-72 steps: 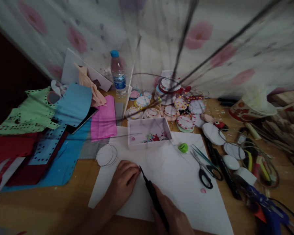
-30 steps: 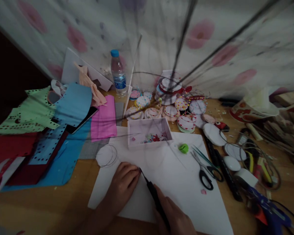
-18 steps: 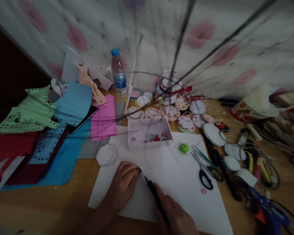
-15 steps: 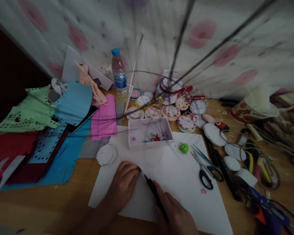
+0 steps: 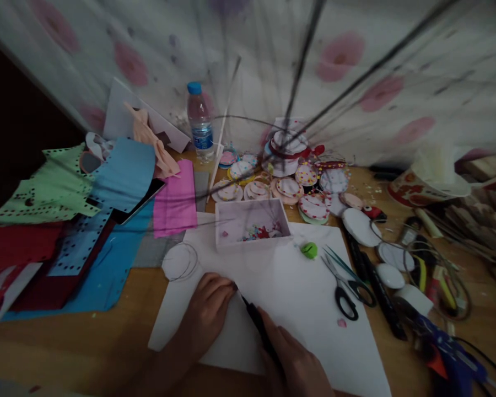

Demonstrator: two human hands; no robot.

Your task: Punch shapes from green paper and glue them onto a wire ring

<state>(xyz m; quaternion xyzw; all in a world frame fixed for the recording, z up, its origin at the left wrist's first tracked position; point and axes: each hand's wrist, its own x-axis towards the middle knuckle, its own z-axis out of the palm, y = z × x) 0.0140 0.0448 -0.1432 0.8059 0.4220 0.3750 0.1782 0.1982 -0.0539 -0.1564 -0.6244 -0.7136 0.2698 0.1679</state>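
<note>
My right hand (image 5: 291, 355) is wrapped round a slim black-handled tool with a thin metal tip (image 5: 259, 325); its exact kind is unclear. The tip points up and left, reaching the fingertips of my left hand (image 5: 209, 309). Those fingers are pinched together over the white sheet, with a tiny dark bit at their tips that is too small to name. Behind them on the sheet (image 5: 297, 309) stands a shallow white box (image 5: 254, 245) with small coloured beads or bits in it. A bright green round piece (image 5: 309, 250) lies to its right.
Scissors (image 5: 347, 298) and a black marker (image 5: 382, 298) lie to the right, beyond them a blue glue gun (image 5: 454, 353). Coloured felt sheets (image 5: 119, 171) are piled at left. A water bottle (image 5: 200, 124) and several decorated discs (image 5: 258, 190) stand behind the box.
</note>
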